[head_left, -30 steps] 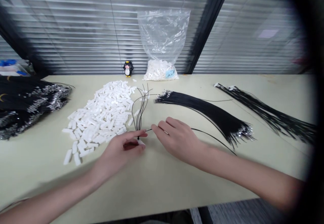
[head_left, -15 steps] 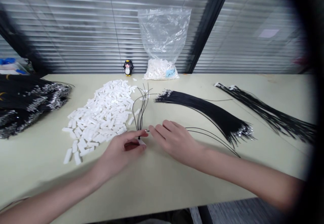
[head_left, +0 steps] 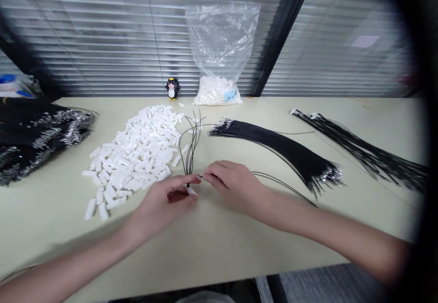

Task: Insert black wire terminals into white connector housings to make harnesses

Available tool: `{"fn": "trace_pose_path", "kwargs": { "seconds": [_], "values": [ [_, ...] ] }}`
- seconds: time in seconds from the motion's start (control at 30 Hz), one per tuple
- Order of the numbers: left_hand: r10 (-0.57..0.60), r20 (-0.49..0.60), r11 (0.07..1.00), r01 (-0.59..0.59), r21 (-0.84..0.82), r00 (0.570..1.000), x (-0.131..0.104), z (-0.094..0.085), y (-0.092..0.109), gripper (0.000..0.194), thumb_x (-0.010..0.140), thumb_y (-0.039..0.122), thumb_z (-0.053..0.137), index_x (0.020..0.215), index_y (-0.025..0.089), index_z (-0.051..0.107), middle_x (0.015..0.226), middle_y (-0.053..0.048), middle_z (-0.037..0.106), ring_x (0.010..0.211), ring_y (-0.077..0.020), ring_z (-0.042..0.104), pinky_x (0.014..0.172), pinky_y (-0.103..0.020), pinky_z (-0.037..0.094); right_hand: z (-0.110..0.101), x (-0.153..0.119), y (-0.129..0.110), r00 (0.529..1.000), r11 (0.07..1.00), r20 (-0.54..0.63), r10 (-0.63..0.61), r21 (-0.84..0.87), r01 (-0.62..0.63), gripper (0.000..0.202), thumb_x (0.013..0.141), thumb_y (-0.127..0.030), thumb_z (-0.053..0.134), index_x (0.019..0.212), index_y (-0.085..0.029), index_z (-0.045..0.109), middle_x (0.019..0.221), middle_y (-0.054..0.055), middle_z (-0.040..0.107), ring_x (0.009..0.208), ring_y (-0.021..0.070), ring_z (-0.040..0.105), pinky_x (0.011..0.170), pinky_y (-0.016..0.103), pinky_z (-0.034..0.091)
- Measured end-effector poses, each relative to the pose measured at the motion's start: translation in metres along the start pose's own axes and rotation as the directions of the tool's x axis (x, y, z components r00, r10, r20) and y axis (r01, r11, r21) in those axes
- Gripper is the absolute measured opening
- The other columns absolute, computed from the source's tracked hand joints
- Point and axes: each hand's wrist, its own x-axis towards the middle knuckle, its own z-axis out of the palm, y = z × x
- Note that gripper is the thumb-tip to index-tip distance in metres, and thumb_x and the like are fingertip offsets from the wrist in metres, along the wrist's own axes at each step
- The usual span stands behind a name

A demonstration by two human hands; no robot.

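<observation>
My left hand [head_left: 171,198] pinches a white connector [head_left: 192,190], and several thin black wires [head_left: 190,157] rise from it, fanning out at the top. Close by on the right, my right hand [head_left: 232,182] holds the end of a black wire, whose small metal tip [head_left: 200,176] is by my left fingertips. That wire's length trails out behind my right hand. Left of the hands lies a heap of white connectors [head_left: 140,148]. On the right rests a thick bundle of black wires [head_left: 273,143] with silver tips at both ends.
A clear bag of white pieces [head_left: 219,91] stands at the table's back beside a penguin figurine [head_left: 172,88]. Dark bundles with silver ends [head_left: 44,134] lie at the far left. More black wires with white connectors [head_left: 359,150] lie at the far right.
My right hand's fingers have curled in closer around the wire end, staying near my left fingertips. The left hand has hardly moved. The view has tilted slightly downward.
</observation>
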Motion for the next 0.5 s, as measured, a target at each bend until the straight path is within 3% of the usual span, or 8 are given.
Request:
{"fn": "trace_pose_path", "kwargs": {
  "seconds": [0.13,0.3,0.4,0.5],
  "values": [
    [0.048,0.003,0.998,-0.048,0.043,0.999,-0.003,0.0,-0.002,0.041,0.079,0.025,0.061,0.12,0.021,0.06,0.099,-0.004,0.064,0.087,-0.0146,0.061,0.081,-0.025,0.05,-0.015,-0.004,-0.007,0.989,0.972,0.13,0.075,0.213,-0.102,0.028,0.094,-0.03,0.032,0.083,-0.02,0.056,0.07,-0.007,0.056,0.058,-0.0004,0.045,0.051,0.012,0.03],
    [0.279,0.075,0.959,-0.282,0.039,0.957,-0.009,0.0,-0.003,0.037,0.083,0.022,0.058,0.119,0.027,0.059,0.112,-0.002,0.059,0.08,-0.0094,0.061,0.076,-0.02,0.05,-0.028,-0.01,-0.019,0.929,0.821,0.336,0.158,0.478,-0.312,0.02,0.084,-0.026,0.045,0.07,-0.016,0.056,0.062,-0.006,0.05,0.058,0.0006,0.039,0.052,0.014,0.028],
    [0.358,0.118,0.921,-0.371,0.119,0.926,-0.013,-0.001,-0.003,0.037,0.085,0.021,0.057,0.12,0.03,0.057,0.103,-0.001,0.06,0.078,-0.0093,0.059,0.068,-0.018,0.049,-0.031,-0.012,-0.025,0.931,0.787,0.322,0.17,0.525,-0.325,0.015,0.081,-0.021,0.046,0.07,-0.015,0.055,0.064,-0.005,0.05,0.058,0.0007,0.04,0.052,0.015,0.028],
    [0.36,0.132,0.91,-0.379,0.17,0.924,-0.015,-0.001,-0.002,0.036,0.086,0.023,0.057,0.121,0.032,0.056,0.099,-0.001,0.059,0.079,-0.0102,0.057,0.061,-0.017,0.046,-0.033,-0.013,-0.028,0.943,0.787,0.292,0.158,0.54,-0.299,0.015,0.081,-0.02,0.045,0.07,-0.015,0.055,0.066,-0.005,0.051,0.058,0.0007,0.04,0.053,0.015,0.028]
  ]
}}
